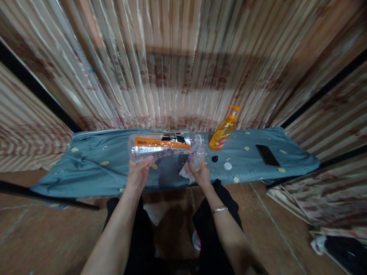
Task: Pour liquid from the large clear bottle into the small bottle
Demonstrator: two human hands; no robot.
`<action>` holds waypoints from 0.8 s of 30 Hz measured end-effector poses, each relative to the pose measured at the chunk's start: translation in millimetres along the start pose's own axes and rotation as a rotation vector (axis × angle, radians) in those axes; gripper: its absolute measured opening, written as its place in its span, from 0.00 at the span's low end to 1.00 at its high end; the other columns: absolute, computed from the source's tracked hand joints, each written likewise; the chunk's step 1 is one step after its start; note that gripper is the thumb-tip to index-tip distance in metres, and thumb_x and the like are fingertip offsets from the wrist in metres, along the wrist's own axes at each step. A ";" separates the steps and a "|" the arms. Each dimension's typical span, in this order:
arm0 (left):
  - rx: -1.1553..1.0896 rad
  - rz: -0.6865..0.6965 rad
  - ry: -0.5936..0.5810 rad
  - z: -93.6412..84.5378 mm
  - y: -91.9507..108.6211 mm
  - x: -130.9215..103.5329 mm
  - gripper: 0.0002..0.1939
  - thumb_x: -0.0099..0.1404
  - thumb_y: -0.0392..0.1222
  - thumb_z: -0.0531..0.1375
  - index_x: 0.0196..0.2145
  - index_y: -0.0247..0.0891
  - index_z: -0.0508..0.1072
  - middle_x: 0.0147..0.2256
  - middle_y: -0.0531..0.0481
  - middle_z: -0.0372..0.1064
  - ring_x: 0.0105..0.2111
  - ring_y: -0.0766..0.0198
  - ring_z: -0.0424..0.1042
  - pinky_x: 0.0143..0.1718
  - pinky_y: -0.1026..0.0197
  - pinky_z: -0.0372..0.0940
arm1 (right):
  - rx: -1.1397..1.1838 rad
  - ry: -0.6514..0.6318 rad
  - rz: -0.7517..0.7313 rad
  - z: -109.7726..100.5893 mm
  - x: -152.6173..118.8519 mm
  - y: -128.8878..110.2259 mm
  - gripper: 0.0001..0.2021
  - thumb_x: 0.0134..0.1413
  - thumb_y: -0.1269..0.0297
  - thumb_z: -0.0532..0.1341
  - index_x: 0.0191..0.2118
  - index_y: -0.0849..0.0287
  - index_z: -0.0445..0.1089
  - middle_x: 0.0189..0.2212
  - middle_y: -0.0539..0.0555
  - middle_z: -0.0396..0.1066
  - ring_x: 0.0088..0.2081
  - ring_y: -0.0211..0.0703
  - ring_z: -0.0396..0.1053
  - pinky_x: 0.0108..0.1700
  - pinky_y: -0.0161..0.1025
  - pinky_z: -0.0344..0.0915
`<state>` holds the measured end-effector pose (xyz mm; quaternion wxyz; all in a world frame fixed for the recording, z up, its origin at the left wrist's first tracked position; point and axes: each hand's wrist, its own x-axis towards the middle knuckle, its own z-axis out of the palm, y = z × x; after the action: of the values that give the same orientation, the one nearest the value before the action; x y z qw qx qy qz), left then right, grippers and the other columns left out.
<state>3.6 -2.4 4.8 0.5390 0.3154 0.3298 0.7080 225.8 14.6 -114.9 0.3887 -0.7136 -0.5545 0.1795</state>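
My left hand (139,172) grips a large clear plastic bottle (160,144) with an orange and black label. The bottle lies almost level in the air, its neck pointing right. My right hand (201,173) is wrapped round a smaller clear plastic bottle (197,156), held under the large bottle's mouth. The two mouths are close together; whether they touch I cannot tell. A crumpled whitish tissue or wrapper (185,171) shows just left of my right hand. Right of the small bottle, a black cap (215,158) and a white cap (228,166) lie on the cloth.
A teal patterned cloth (94,168) covers the narrow surface. An orange pump bottle (222,133) stands behind the caps, and a dark phone (268,156) lies to the right. Patterned curtains (172,68) hang behind. Black frame bars (329,86) slope up at both sides.
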 end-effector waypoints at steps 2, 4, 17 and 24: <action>-0.006 0.006 -0.004 0.3 -0.1 0.3 0.23 0.41 0.32 0.69 0.37 0.41 0.73 0.34 0.53 0.75 0.36 0.64 0.74 0.40 0.59 0.71 | -0.004 0.000 0.001 -0.4 -0.2 -0.2 0.32 0.45 0.50 0.61 0.52 0.63 0.56 0.36 0.60 0.73 0.37 0.54 0.72 0.36 0.44 0.66; -0.005 0.007 -0.003 0.3 -0.5 0.7 0.23 0.41 0.32 0.69 0.37 0.42 0.73 0.34 0.54 0.75 0.36 0.64 0.74 0.40 0.59 0.71 | -0.015 0.000 0.002 -1.0 -0.4 -0.7 0.31 0.45 0.50 0.61 0.52 0.64 0.56 0.36 0.61 0.73 0.37 0.55 0.72 0.36 0.44 0.66; 0.038 -0.001 0.014 -0.7 -0.7 1.2 0.21 0.41 0.33 0.68 0.36 0.40 0.73 0.34 0.53 0.74 0.37 0.63 0.73 0.42 0.56 0.70 | -0.028 -0.005 -0.005 1.1 -0.1 1.6 0.31 0.46 0.50 0.60 0.52 0.64 0.56 0.36 0.60 0.73 0.35 0.52 0.72 0.35 0.42 0.65; 0.032 0.001 -0.022 -1.3 -1.1 1.3 0.21 0.43 0.34 0.68 0.38 0.43 0.73 0.34 0.54 0.74 0.38 0.62 0.73 0.44 0.54 0.69 | -0.016 0.007 -0.021 -2.3 -0.9 -1.6 0.29 0.46 0.51 0.60 0.51 0.63 0.57 0.35 0.58 0.73 0.36 0.51 0.72 0.34 0.41 0.65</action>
<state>2.9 -1.0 3.3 0.5370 0.3319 0.3349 0.6994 226.0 13.1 -112.4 0.3869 -0.7115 -0.5619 0.1686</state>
